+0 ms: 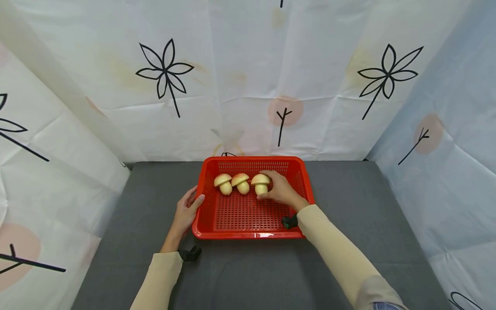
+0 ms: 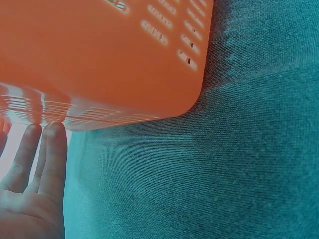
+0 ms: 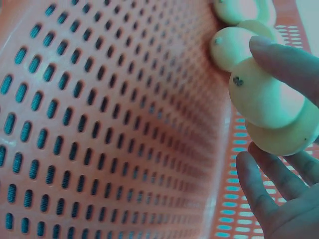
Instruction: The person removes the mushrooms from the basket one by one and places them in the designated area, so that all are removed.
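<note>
Three toy mushrooms with pale stems and cream caps tinged red stand in a row inside a red plastic basket (image 1: 248,235). My right hand (image 1: 280,189) holds the rightmost mushroom (image 1: 261,189), thumb by its stem and fingers around the cap's far side. In the right wrist view that mushroom (image 3: 264,94) lies between thumb and fingers. The middle mushroom (image 1: 243,187) and the left mushroom (image 1: 224,187) sit untouched beside it. My left hand (image 1: 187,211) holds the basket's left rim, thumb over the edge. Its fingers (image 2: 55,159) touch the outer wall in the left wrist view.
The basket rests on a grey cloth-covered table (image 1: 240,275). White printed fabric (image 1: 240,77) hangs behind the table and along both sides. Black straps with small devices sit on both wrists, the right device (image 1: 289,221) over the basket's near right corner.
</note>
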`<state>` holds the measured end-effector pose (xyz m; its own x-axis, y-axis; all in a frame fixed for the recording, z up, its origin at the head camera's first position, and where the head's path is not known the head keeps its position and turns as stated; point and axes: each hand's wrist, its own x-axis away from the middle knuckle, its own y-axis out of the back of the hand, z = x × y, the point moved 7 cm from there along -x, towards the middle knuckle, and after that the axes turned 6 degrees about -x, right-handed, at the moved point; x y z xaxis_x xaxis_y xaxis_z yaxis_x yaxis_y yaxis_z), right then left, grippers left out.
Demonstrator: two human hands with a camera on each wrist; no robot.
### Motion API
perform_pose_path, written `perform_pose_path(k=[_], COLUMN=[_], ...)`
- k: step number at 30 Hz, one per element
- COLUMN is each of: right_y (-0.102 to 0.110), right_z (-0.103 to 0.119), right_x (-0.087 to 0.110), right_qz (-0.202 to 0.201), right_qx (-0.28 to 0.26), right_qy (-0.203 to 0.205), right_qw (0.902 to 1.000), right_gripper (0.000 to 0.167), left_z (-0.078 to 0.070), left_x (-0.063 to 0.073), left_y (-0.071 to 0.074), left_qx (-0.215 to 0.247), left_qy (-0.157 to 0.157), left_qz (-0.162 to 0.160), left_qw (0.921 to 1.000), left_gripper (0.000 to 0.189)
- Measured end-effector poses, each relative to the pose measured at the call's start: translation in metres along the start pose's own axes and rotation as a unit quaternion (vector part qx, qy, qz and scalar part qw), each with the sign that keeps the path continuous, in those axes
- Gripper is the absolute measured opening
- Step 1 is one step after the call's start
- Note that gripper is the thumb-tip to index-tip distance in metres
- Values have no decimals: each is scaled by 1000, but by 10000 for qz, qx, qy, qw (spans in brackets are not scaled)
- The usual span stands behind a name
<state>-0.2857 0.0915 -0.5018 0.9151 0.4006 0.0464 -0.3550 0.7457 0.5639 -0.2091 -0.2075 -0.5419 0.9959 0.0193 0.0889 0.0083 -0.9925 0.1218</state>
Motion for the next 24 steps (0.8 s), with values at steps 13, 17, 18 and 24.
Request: perform_pose_path(k=[13, 17, 18, 24], right_y=[35, 51, 55, 77], right_z=[31, 36, 37, 36], right_x=[30, 40, 43, 60], right_qz=[-261, -377, -418, -672], right_qx=[-815, -980, -1001, -1005], right_qy=[345, 438, 466, 593], right_qw=[9957, 9935, 9930, 9909], right_gripper=[84, 84, 83, 83], left_z=[1, 1, 1, 2], left_x=[-1, -1, 0, 0], left_y=[1, 1, 1, 1], left_qx=[67, 29, 33, 34], left_qy=[19, -2, -6, 33], left_qz=[-3, 1, 3, 22], left_qw=[10000, 10000, 10000, 10000], left_gripper=[59, 60, 60, 60])
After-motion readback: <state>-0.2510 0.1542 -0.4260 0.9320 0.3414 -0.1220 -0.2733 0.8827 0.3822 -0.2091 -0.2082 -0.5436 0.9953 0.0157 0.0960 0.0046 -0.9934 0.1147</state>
